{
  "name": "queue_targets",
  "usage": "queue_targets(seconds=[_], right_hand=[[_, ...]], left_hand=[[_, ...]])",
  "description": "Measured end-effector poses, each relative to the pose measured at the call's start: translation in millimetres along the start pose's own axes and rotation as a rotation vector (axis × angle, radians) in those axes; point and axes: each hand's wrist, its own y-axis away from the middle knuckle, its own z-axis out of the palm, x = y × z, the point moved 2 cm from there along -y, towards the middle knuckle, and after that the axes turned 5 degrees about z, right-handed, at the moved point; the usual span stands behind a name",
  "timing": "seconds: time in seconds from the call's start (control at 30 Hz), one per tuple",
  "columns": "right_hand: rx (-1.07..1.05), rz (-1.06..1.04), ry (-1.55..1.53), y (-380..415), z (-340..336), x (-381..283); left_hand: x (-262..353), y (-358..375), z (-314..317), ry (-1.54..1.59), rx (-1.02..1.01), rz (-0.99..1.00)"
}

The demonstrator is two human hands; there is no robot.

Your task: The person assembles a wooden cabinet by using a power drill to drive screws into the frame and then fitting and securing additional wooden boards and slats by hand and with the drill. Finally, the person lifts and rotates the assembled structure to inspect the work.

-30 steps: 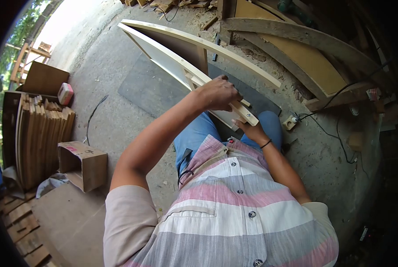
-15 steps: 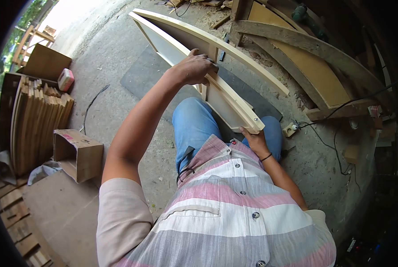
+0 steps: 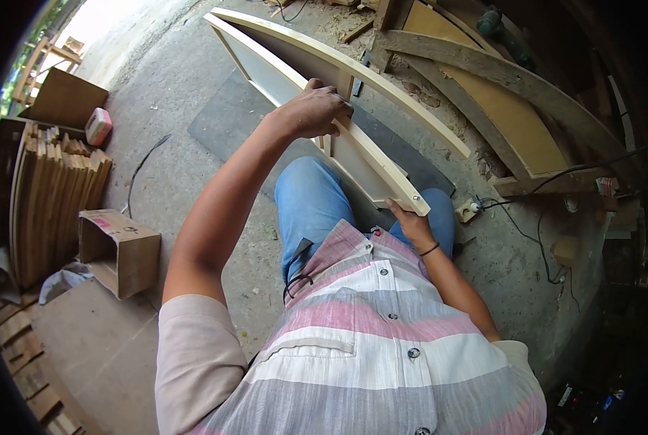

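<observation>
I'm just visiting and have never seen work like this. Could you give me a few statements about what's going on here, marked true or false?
1. The person's left hand grips a long, pale wooden frame. True.
2. The person's right hand hangs free, touching nothing. False: the right hand holds the near end of the frame.
3. A thin dark wristband is on the right wrist. True.
4. The person wears red trousers. False: they are blue denim trousers.
5. A brown cardboard box with an open side stands to the person's left. True.
</observation>
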Motion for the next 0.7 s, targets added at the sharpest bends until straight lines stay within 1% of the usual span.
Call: queue_targets(seconds=[0.07,0.13,0.2,0.27,0.33,0.4,0.47,0.53,0.57,0.6,0.67,0.7], right_hand=[[-0.006,-0.073,0.002,-6.0,6.2,-2.1],[-0.027,-0.042,0.028,-9.7,7.6,-5.8],[-0.050,-0.008,0.055,-10.5,6.7,-4.4],[-0.070,0.036,0.086,-10.9,6.0,-0.4],[-0.056,0.004,0.120,-7.6,7.9,-4.7],[-0.039,-0.027,0.154,-5.8,7.4,-5.0],[-0.091,-0.027,0.164,-7.3,6.6,-1.9],[-0.090,-0.032,0.215,-10.1,2.7,3.2],[-0.091,-0.039,0.265,-9.7,1.3,6.3],[-0.090,-0.033,0.264,-6.1,-0.7,2.5],[-0.062,-0.111,0.292,5.2,-9.0,-25.3],[-0.039,-0.179,0.245,10.2,-11.6,-42.0]], left_hand=[[1.9,-0.5,1.4,-0.013,0.013,0.003],[14.6,-0.6,-2.5,0.004,-0.027,-0.008],[37.8,-9.2,-0.3,0.064,-0.033,0.081],[68.7,-15.4,7.0,0.119,0.040,0.230],[94.4,-25.6,14.5,0.125,0.030,0.338],[107.9,-29.1,18.1,0.141,0.018,0.349],[111.3,-30.3,21.3,0.154,0.006,0.363],[107.3,-29.2,23.5,0.179,0.080,0.374],[106.8,-30.3,25.7,0.181,0.077,0.377],[106.9,-30.9,25.9,0.172,0.091,0.376],[107.4,-31.0,26.5,0.173,0.102,0.373],[107.6,-30.8,25.6,0.172,0.105,0.364]])
